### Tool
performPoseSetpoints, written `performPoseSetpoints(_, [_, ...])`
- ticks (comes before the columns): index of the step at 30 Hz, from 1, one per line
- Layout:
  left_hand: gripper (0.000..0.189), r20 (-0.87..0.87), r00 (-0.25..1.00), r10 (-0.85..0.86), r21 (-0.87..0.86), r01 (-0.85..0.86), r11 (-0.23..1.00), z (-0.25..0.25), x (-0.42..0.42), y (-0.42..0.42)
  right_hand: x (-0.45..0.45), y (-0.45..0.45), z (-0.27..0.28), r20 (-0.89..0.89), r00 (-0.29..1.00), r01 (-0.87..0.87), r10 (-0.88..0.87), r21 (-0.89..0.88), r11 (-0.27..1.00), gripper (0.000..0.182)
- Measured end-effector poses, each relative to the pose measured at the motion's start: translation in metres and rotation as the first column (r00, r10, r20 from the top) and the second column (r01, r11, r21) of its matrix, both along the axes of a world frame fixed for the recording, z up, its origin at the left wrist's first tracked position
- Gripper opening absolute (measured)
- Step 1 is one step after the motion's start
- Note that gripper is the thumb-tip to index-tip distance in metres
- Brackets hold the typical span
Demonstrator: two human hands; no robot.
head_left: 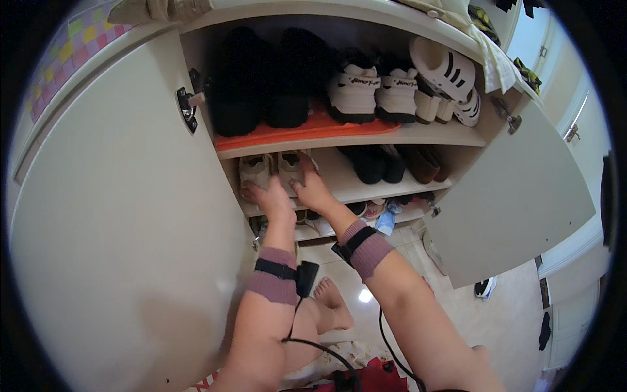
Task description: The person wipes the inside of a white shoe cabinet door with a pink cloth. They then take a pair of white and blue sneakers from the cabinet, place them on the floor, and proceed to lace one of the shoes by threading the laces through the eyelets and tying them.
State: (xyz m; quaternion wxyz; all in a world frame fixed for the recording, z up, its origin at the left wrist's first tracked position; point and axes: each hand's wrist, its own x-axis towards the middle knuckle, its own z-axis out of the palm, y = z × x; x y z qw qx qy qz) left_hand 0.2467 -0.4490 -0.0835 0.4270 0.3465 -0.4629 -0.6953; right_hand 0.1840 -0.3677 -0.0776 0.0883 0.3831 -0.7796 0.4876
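Note:
My left hand (268, 197) grips the heel end of a white shoe (255, 169) at the left of the cabinet's middle shelf. Its thumb is on the inner side, and the fingers wrap the outer side. Beside it stands a matching white shoe (288, 164), with my right hand (312, 188) around its heel and right side. Both shoes are upright, partly covered by my hands. They are on or just above the middle shelf (333, 182); I cannot tell which. Dark shoes (374, 166) and brown shoes (423, 164) stand farther right on that shelf.
The left cabinet door (132, 210) and right cabinet door (514, 196) swing outward. Black footwear (240, 88), white sneakers (353, 93) and a white clog (443, 68) fill the top shelf, partly on an orange mat (313, 128). Cables (325, 347) hang by my forearms.

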Motion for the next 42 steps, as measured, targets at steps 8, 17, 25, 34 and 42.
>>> performPoseSetpoints(8, [0.076,-0.136,0.990,-0.043,0.265,0.079,0.961,0.009,0.004,0.020,0.005,0.028,-0.024,0.427,0.895,-0.171,0.131,0.057,0.984,0.080])
performPoseSetpoints(17, [0.072,-0.059,0.985,-0.161,0.263,0.171,0.949,0.014,-0.005,0.065,0.044,0.121,-0.029,0.412,0.911,-0.015,-0.001,0.035,0.999,0.062])
performPoseSetpoints(25, [0.046,0.003,0.787,-0.617,0.250,0.596,0.763,0.035,-0.017,0.195,0.065,0.295,-0.059,0.444,0.813,0.271,-0.376,0.283,0.920,0.047])
performPoseSetpoints(34, [0.045,0.006,0.276,-0.961,0.285,0.921,0.266,0.016,-0.007,0.386,0.109,0.495,-0.073,0.544,0.674,0.158,-0.500,0.555,0.817,0.044])
performPoseSetpoints(42, [0.050,0.288,-0.251,-0.924,0.175,0.962,-0.207,0.014,0.044,0.512,0.112,0.704,-0.082,0.549,0.264,0.357,-0.793,0.708,0.609,0.034])
